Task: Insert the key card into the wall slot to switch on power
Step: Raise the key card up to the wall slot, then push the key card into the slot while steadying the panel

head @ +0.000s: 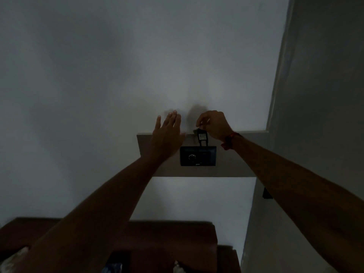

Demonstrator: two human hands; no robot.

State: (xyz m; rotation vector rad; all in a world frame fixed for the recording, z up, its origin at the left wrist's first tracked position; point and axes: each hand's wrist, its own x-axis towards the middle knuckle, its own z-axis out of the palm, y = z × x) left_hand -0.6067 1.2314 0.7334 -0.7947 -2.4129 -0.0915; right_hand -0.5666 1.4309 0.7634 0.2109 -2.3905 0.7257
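Note:
A dark switch panel (198, 156) with a round dial is fixed to a grey strip on the wall. The key card (202, 139), a dark tag with a pale label, stands upright with its lower end at the panel's top edge, over the right half. My right hand (213, 124) pinches the card's top end from above. My left hand (167, 134) lies flat and open against the wall, just left of the panel, fingers pointing up. The room is dim, so the slot itself is hard to make out.
A grey wall (325, 95) closes the corner on the right, with a small dark fitting (267, 194) lower down. Dark wooden furniture (171, 241) stands below the panel. A red thread band (229, 140) circles my right wrist.

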